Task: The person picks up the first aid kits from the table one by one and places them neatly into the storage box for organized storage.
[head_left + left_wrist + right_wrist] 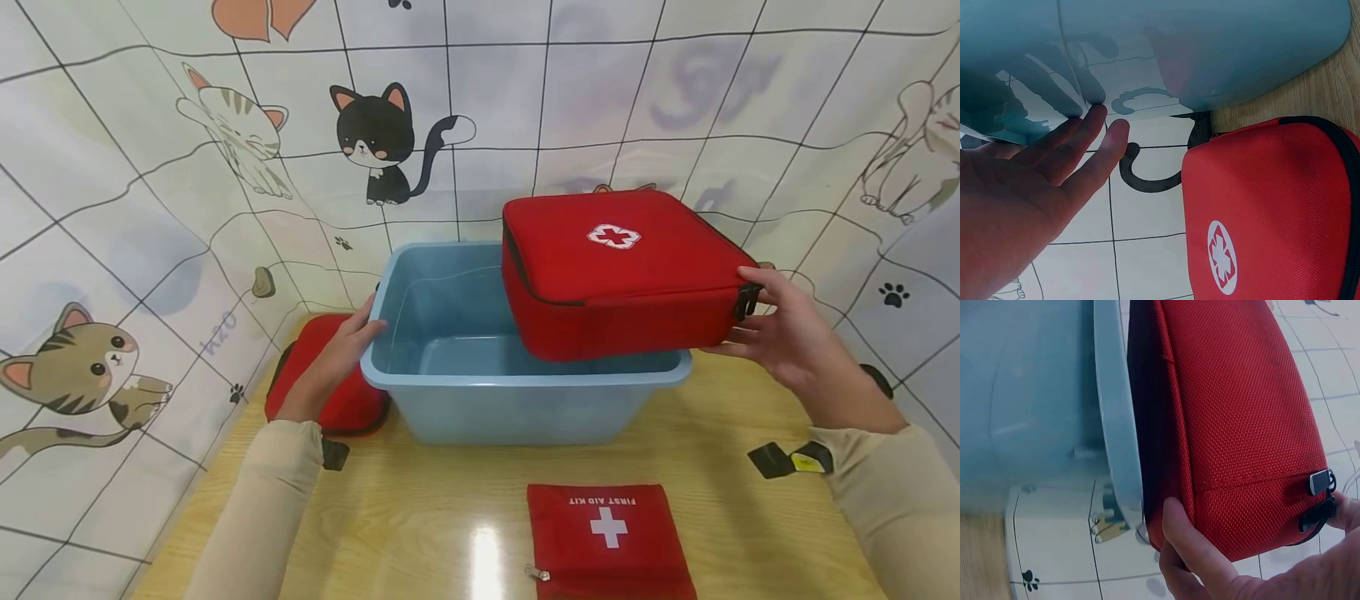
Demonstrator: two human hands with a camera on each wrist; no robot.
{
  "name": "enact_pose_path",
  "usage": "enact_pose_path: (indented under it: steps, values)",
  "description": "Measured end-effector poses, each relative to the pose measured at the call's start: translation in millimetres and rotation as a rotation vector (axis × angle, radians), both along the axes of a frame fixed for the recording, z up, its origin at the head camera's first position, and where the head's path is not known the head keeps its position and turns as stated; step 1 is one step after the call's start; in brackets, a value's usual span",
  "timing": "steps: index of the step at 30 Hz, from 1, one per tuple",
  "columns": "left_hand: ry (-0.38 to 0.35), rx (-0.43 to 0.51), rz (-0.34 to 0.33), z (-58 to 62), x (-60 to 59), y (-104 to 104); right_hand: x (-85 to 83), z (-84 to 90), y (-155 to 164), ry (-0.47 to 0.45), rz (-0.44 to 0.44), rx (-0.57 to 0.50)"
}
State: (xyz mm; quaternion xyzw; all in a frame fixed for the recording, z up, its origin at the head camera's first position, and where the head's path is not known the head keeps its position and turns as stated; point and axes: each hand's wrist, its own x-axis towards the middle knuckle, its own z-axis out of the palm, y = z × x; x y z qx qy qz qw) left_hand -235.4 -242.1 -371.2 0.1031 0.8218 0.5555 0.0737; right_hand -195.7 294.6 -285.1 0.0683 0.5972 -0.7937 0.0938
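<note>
A large red first-aid case (622,271) with a white cross hangs over the right rim of a light blue plastic bin (480,400). My right hand (780,337) grips the case's right end, thumb (1194,547) under it, beside the black zipper pulls (1322,500). The case's underside (1235,425) lies against the bin rim (1116,425). My left hand (337,354) is flat with straight fingers (1085,140) touching the bin's left wall (1147,50). A smaller rounded red case (1266,212) lies on the table left of the bin, under that hand.
A flat red pouch (609,537) marked FIRST AID KIT lies on the wooden table (420,517) near the front edge. Cat-print cloth walls (135,250) close in the left, back and right. Black tags (783,458) lie at the right.
</note>
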Motion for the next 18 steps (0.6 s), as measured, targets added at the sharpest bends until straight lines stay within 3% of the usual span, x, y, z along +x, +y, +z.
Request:
enact_pose_path:
  steps: [18]
  values:
    - [-0.001,-0.014,0.004,1.1,2.0,1,-1.5,8.7,-43,-0.021,0.046,0.086]
